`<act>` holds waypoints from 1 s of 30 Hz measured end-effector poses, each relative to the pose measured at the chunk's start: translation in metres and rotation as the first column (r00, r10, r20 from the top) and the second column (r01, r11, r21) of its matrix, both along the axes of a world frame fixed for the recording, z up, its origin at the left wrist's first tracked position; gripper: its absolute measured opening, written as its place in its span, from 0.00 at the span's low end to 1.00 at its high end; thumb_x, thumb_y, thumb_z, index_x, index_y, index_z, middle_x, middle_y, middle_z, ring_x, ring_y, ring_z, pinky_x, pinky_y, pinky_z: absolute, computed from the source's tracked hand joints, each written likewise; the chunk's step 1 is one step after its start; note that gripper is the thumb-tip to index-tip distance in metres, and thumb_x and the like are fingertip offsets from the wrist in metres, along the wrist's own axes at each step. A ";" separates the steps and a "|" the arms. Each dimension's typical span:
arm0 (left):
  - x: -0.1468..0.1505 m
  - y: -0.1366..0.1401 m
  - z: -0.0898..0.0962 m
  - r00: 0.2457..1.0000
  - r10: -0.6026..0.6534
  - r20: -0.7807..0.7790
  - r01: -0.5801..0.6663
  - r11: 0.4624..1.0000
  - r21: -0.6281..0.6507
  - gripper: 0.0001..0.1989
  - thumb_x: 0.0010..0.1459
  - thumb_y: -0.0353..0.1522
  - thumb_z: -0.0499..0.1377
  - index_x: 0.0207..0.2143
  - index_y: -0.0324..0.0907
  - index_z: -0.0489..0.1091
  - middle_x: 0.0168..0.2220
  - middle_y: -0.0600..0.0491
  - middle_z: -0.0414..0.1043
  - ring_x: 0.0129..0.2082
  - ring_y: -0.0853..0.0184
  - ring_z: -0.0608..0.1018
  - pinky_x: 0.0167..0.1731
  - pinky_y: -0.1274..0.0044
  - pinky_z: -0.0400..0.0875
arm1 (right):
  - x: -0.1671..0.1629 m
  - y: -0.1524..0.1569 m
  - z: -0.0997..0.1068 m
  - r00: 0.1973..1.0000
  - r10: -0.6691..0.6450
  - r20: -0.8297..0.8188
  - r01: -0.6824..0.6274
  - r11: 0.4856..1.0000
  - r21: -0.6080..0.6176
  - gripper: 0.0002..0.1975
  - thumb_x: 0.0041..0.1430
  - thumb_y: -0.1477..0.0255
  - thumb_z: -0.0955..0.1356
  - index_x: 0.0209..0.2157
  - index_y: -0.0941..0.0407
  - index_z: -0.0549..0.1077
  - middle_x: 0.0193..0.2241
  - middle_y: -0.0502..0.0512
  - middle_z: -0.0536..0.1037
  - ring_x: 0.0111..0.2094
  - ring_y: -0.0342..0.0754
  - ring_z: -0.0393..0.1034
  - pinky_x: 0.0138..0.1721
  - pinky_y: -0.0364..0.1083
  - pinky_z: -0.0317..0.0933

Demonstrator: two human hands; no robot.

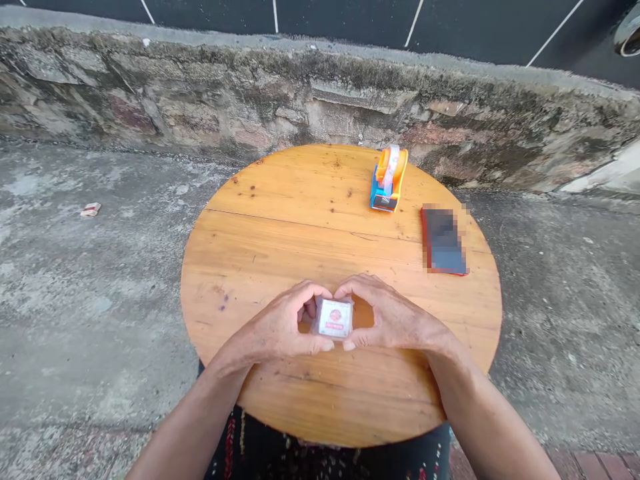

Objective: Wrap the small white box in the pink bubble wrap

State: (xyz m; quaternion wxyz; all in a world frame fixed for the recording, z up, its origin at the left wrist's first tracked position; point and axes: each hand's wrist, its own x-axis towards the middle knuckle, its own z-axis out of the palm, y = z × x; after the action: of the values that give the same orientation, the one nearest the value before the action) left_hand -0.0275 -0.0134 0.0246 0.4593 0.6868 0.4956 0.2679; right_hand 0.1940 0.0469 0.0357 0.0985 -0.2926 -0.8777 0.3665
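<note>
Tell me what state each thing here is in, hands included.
Left hand: curled, fingers and thumb at the small box's edges.
Right hand: curled likewise on its other side.
Small box: printed face up, apparently in clear wrap.
Tape dispenser: upright, roll fitted.
Red-edged dark object: lying flat, image pixelated.
Wooden table: standing, top dotted with dark marks.
Small packet: lying on the ground.

The print on the white packet (pixel 335 319) before you is too small to read, its underside hidden. At right, coarse blurring masks a red-edged dark object (pixel 446 241). The near edge crops your forearms (pixel 193 407) and patterned garment (pixel 235 445); a round fitting (pixel 629 39) is cut off far right.
</note>
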 end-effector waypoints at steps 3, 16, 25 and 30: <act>0.000 0.000 0.001 1.000 -0.018 -0.013 0.018 1.000 0.003 0.23 0.44 0.31 0.66 0.45 0.46 0.67 0.38 0.56 0.70 0.36 0.68 0.71 0.37 0.75 0.66 | -0.001 -0.001 -0.001 1.000 0.003 0.019 -0.003 1.000 -0.001 0.29 0.45 0.52 0.74 0.45 0.51 0.67 0.42 0.52 0.73 0.43 0.51 0.66 0.43 0.48 0.57; 0.003 0.000 0.002 0.999 -0.018 -0.051 0.021 0.998 0.055 0.14 0.49 0.31 0.63 0.40 0.45 0.69 0.35 0.56 0.70 0.35 0.67 0.71 0.37 0.75 0.66 | -0.003 -0.002 -0.003 1.000 0.024 0.010 -0.024 1.000 0.014 0.25 0.48 0.54 0.73 0.43 0.52 0.66 0.40 0.52 0.72 0.41 0.50 0.65 0.43 0.48 0.55; 0.003 -0.001 0.000 0.999 0.037 -0.030 -0.038 0.999 -0.010 0.21 0.47 0.32 0.63 0.45 0.45 0.67 0.35 0.56 0.70 0.33 0.68 0.71 0.34 0.76 0.67 | -0.001 -0.001 -0.001 1.000 0.005 0.005 -0.005 1.000 0.024 0.27 0.48 0.53 0.73 0.44 0.52 0.66 0.42 0.53 0.73 0.42 0.50 0.66 0.43 0.48 0.57; 0.002 -0.001 -0.002 0.999 0.034 -0.018 -0.034 0.999 -0.018 0.29 0.46 0.33 0.64 0.52 0.46 0.64 0.39 0.54 0.71 0.36 0.66 0.72 0.37 0.74 0.69 | 0.001 -0.001 0.000 1.000 0.012 0.005 -0.012 1.000 0.007 0.32 0.46 0.50 0.73 0.48 0.52 0.66 0.45 0.55 0.72 0.45 0.53 0.66 0.45 0.50 0.58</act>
State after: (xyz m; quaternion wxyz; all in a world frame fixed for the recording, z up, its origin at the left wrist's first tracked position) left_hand -0.0257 -0.0145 0.0225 0.4567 0.6764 0.5135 0.2650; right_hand 0.1955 0.0460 0.0354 0.0949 -0.2881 -0.8809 0.3633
